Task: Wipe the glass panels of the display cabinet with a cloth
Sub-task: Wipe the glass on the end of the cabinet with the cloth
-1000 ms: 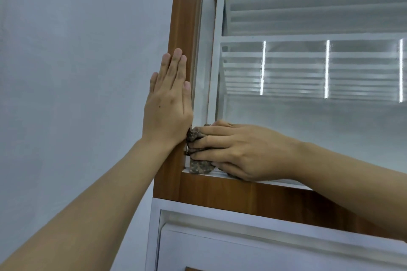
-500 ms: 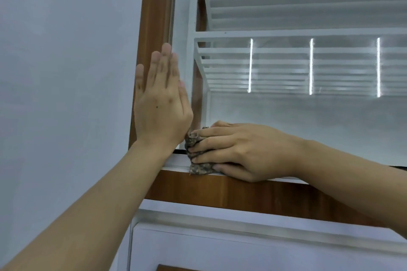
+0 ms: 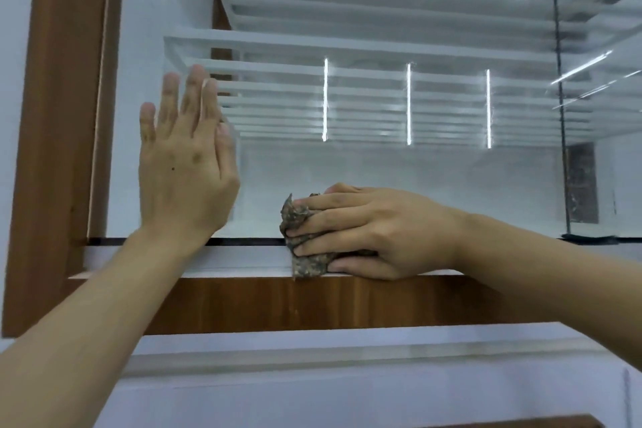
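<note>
1. Framing the scene at far left, a brown wooden post (image 3: 52,115) runs from top to bottom, with pale wall (image 3: 10,28) beyond its outer edge.
2. Just right of the post, the left hand (image 3: 184,163) is raised with its fingers straight and loose, holding nothing. Its palm faces the glass panel (image 3: 382,177). The fingertips are blurred, so whether it touches the pane cannot be told.
3. Behind the glass, white shelves (image 3: 347,42) recede upward, crossed by bright light strips (image 3: 408,104).
4. Right of centre and low on the panel, a mottled brown cloth (image 3: 298,219) is bunched under the right hand (image 3: 368,233). The fingers curl over the cloth and press it where the bottom edge of the glass meets a white ledge (image 3: 225,261). One corner of the cloth hangs over the ledge's front lip.
5. Below the ledge sits a horizontal wooden rail (image 3: 243,302), and under that a white lower panel (image 3: 312,393).
6. At far right, a dark vertical seam (image 3: 559,115) marks the pane's edge. A wide stretch of glass runs from the right hand to that seam, crossed low down only by the right forearm.
</note>
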The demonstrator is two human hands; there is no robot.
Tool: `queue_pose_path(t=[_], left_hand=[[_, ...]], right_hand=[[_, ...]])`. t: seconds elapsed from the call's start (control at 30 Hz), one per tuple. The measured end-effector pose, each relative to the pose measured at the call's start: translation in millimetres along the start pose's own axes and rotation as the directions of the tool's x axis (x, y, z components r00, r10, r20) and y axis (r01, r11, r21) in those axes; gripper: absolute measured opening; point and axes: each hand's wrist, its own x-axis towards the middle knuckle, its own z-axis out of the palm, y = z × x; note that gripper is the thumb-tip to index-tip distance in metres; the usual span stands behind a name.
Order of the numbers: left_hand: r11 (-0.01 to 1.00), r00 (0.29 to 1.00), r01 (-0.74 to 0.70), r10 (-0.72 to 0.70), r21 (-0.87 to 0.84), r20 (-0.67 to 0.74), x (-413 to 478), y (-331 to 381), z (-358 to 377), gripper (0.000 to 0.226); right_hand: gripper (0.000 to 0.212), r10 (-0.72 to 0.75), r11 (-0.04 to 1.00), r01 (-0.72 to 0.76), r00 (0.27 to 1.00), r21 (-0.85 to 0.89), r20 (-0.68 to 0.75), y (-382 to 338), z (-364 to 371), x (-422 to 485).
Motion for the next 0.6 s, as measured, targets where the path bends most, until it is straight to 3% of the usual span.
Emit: queue_pose_path(t=[0.27, 0.6], left_hand=[[0.989, 0.990, -0.138, 0.140, -0.053, 0.020, 17, 78, 31, 0.059], [0.996, 0.996, -0.083, 0.083, -0.040, -0.017, 17, 136, 53, 0.058]], right_hand=[[0.030, -0.010, 1.000, 0.011, 0.999, 0.004, -0.048, 2, -4, -16], [0.032, 0.072, 0.997, -0.073, 0.997, -0.031, -0.028, 14, -22, -89]])
